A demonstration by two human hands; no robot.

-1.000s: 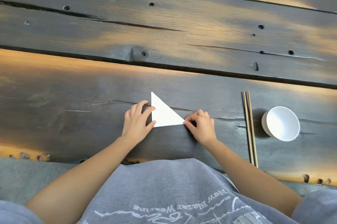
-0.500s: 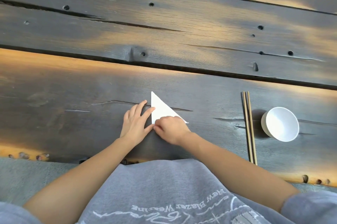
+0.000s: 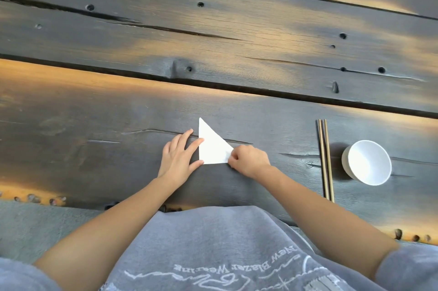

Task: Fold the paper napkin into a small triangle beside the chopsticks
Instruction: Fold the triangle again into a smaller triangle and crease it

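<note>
On the desk [image 3: 71, 148], napkin [image 3: 211, 148] already a triangle; left hand [image 3: 177, 158] flat, pinning it, right hand [image 3: 248, 160] pinching its 3 o'clock corner. Chopsticks [image 3: 326, 160] well apart — move left.

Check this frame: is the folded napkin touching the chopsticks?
No, the napkin lies apart from the chopsticks, with bare table between them.

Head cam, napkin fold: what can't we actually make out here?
- Right corner of the white triangular paper napkin: covered by the right hand.
- Napkin's lower left corner: partly under the left hand's fingers.
- Number of folded layers: too thin to tell from above.
- Pair of brown wooden chopsticks: tips too small to tell from handles.
- White round bowl: outer far wall hidden by its own rim.
</note>
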